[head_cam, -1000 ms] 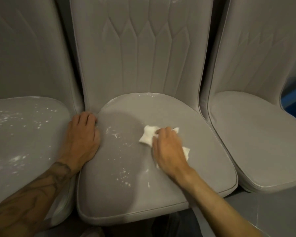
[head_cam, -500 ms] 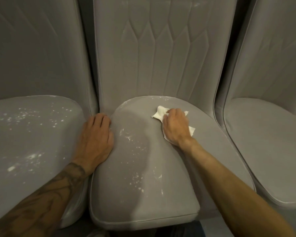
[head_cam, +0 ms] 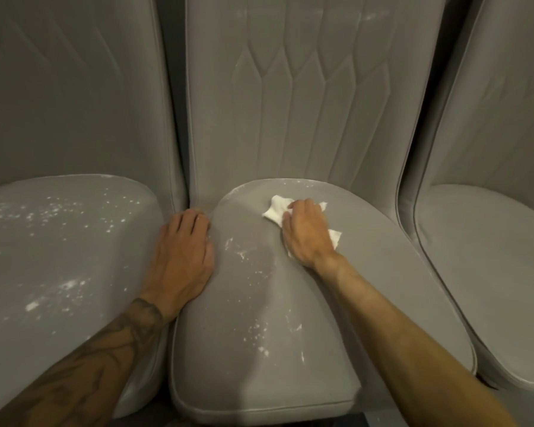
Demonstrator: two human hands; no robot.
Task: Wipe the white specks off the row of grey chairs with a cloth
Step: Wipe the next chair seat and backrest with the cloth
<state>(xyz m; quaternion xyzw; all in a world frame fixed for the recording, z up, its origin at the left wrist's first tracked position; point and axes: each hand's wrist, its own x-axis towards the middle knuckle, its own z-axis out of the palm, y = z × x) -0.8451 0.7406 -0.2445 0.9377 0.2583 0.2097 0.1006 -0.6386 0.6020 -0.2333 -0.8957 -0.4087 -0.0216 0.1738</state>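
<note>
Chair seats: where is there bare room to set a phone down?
The right chair seat is bare. On the middle seat, the strip right of the right hand and cloth is free. The left hand fills its left edge.

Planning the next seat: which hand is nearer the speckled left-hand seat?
Left. The left hand rests beside the left seat; the right hand holds the cloth on the middle seat.

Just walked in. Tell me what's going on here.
A person is wiping the middle chair's seat: the right hand grips a white cloth near its back, while the left hand rests flat at its left edge. White specks show on it and on the left chair. The right chair looks clean.
</note>
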